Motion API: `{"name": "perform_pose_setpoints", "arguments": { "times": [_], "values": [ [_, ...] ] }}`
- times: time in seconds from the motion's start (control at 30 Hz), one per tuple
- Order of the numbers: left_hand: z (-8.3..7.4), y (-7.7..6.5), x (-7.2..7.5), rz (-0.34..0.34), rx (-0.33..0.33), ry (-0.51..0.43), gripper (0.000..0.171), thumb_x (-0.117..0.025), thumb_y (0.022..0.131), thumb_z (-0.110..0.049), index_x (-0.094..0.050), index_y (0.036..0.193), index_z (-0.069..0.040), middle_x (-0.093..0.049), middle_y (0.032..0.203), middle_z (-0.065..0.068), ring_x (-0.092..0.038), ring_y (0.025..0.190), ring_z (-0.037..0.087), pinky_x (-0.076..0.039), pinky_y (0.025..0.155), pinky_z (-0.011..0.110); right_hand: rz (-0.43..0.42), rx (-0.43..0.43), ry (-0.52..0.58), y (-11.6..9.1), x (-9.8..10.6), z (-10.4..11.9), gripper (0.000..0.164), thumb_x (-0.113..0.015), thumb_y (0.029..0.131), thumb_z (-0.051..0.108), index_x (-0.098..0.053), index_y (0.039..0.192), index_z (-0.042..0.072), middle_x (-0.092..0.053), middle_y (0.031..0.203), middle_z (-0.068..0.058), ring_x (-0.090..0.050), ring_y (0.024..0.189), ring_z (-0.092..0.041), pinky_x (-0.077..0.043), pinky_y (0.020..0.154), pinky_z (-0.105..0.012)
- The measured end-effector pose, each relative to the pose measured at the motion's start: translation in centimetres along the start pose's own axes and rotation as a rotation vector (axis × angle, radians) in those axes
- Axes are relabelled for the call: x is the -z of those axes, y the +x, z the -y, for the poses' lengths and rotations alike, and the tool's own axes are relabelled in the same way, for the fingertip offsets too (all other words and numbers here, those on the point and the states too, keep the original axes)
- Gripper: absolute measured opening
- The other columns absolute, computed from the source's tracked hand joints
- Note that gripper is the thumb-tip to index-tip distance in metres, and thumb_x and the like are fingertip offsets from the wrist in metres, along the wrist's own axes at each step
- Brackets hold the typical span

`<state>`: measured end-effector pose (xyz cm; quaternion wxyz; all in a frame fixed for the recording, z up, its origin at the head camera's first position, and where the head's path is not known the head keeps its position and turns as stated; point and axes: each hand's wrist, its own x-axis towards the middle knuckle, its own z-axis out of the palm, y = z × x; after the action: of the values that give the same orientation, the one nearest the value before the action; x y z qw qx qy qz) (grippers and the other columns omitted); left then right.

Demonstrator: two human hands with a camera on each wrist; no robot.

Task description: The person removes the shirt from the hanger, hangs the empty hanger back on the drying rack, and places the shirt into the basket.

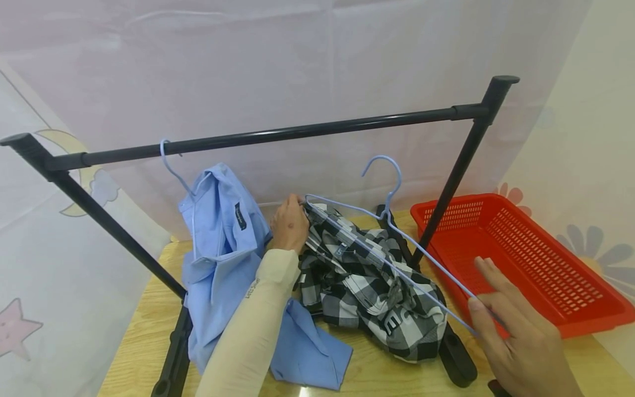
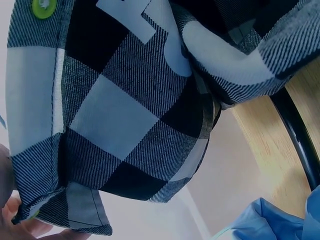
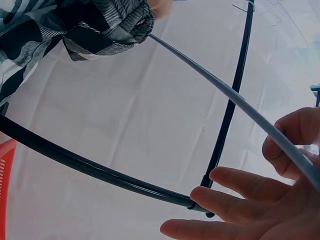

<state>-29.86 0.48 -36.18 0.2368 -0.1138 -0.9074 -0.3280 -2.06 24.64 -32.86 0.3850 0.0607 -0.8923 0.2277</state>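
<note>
A light blue wire hanger slants between my two hands, hook upward. My right hand pinches its lower right corner near the thumb, the other fingers stretched out. At its upper left end, my left hand grips the edge of a black-and-white checked shirt. In the left wrist view, fingers show beneath the shirt's buttoned edge. The hanger's left end meets the cloth there, and its lower bar crosses over the shirt. The rest of the shirt lies bunched below.
A black clothes rack stands on the wooden table. From its bar, at the left, a blue garment hangs on another hanger, partly behind my left arm; blue cloth spreads on the table. A red basket sits at the right.
</note>
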Motion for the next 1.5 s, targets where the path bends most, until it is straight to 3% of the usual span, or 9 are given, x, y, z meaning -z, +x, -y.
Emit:
{"name": "perform_pose_setpoints", "arguments": {
  "times": [0.17, 0.37, 0.63, 0.77, 1.0, 1.33, 1.5],
  "values": [
    [-0.1, -0.3, 0.1, 0.037, 0.012, -0.001, 0.011, -0.055, 0.100, -0.005, -0.062, 0.108, -0.004, -0.068, 0.101, 0.015, -0.066, 0.091, 0.038, -0.050, 0.077, 0.054, -0.003, -0.004, 0.002, 0.0, 0.0, 0.0, 0.020, -0.062, 0.099, 0.018, -0.067, 0.084, 0.005, -0.056, 0.141, -0.017, -0.034, 0.140, 0.000, -0.027, 0.096, -0.002],
    [0.0, -0.7, -0.2, 0.062, 0.021, 0.017, 0.011, -0.056, 0.100, -0.005, -0.062, 0.109, -0.004, -0.068, 0.102, 0.015, -0.066, 0.091, 0.038, -0.050, 0.076, 0.053, -0.018, 0.016, 0.010, 0.1, 0.0, 0.0, 0.027, -0.060, 0.101, 0.023, -0.066, 0.083, 0.004, -0.057, 0.140, -0.019, -0.035, 0.139, 0.000, -0.028, 0.095, -0.001],
    [0.3, -1.1, -0.6, 0.035, 0.004, 0.026, 0.009, -0.058, 0.097, -0.005, -0.064, 0.104, -0.003, -0.068, 0.097, 0.015, -0.066, 0.089, 0.040, -0.050, 0.074, 0.054, -0.025, -0.001, -0.002, 0.3, 0.0, 0.1, 0.024, -0.062, 0.099, 0.019, -0.066, 0.081, 0.004, -0.056, 0.140, -0.017, -0.036, 0.139, 0.000, -0.029, 0.092, -0.001],
    [0.5, -1.4, -0.8, 0.035, -0.014, 0.029, 0.008, -0.062, 0.095, -0.004, -0.062, 0.102, -0.003, -0.066, 0.095, 0.015, -0.065, 0.087, 0.039, -0.049, 0.072, 0.053, -0.038, 0.005, -0.010, 0.4, -0.1, 0.1, 0.027, -0.061, 0.100, 0.022, -0.068, 0.081, 0.004, -0.057, 0.139, -0.018, -0.037, 0.138, 0.001, -0.035, 0.086, -0.002],
    [0.8, -2.1, -1.3, 0.050, -0.007, 0.048, 0.006, -0.064, 0.094, -0.006, -0.061, 0.099, -0.004, -0.066, 0.093, 0.015, -0.066, 0.085, 0.039, -0.050, 0.070, 0.054, -0.025, -0.027, -0.032, 0.7, -0.3, 0.3, 0.017, -0.064, 0.096, 0.014, -0.070, 0.085, 0.003, -0.057, 0.139, -0.018, -0.033, 0.136, 0.010, -0.037, 0.077, 0.000],
    [1.0, -3.2, -2.1, 0.102, -0.009, 0.097, 0.007, -0.064, 0.095, -0.008, -0.064, 0.101, -0.005, -0.066, 0.094, 0.013, -0.065, 0.079, 0.035, -0.052, 0.064, 0.050, -0.073, 0.053, -0.012, 1.5, -0.5, 0.0, 0.038, -0.056, 0.102, 0.033, -0.067, 0.084, 0.002, -0.059, 0.136, -0.019, -0.040, 0.137, -0.001, -0.040, 0.076, -0.004],
    [1.0, -3.8, -2.4, 0.103, -0.009, 0.098, 0.007, -0.066, 0.094, -0.009, -0.065, 0.100, -0.006, -0.067, 0.095, 0.012, -0.065, 0.082, 0.034, -0.052, 0.065, 0.051, -0.088, 0.071, -0.001, 1.9, -0.7, 0.0, 0.040, -0.054, 0.102, 0.036, -0.067, 0.084, 0.002, -0.060, 0.135, -0.019, -0.042, 0.136, -0.003, -0.041, 0.075, -0.004]
  ]
}}
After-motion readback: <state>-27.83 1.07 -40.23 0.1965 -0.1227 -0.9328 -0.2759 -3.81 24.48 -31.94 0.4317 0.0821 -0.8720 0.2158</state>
